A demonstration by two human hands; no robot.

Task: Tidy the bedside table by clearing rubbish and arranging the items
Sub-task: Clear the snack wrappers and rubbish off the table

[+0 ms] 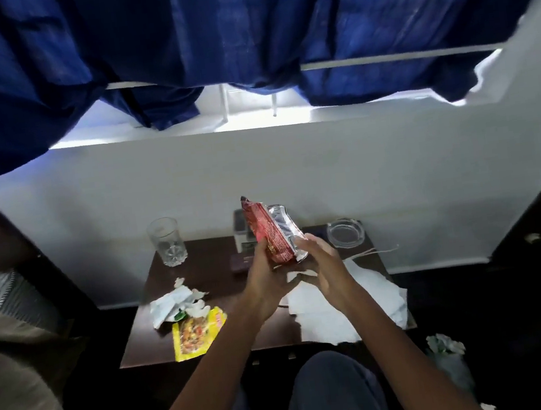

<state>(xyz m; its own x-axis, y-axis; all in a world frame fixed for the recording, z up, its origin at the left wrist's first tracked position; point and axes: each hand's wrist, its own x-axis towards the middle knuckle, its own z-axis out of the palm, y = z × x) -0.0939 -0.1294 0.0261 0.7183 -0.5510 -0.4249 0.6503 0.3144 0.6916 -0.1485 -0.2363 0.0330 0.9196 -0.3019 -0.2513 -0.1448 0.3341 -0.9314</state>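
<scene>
A red snack wrapper (pixel 272 230) with a silver inside is held up above the dark wooden bedside table (pixel 209 270). My left hand (pixel 266 282) grips its lower left side. My right hand (pixel 321 266) holds its lower right corner and also some white paper. On the table's left front lie crumpled white paper scraps (pixel 172 303) and a yellow snack packet (pixel 196 333). A large sheet of crumpled white paper (pixel 339 305) covers the table's right front.
An empty drinking glass (pixel 167 241) stands at the table's back left, a glass ashtray (pixel 346 233) at the back right, and a small box (pixel 241 228) behind the wrapper. A dark phone-like object (pixel 240 263) lies mid-table. Rubbish (pixel 446 346) lies on the floor, right.
</scene>
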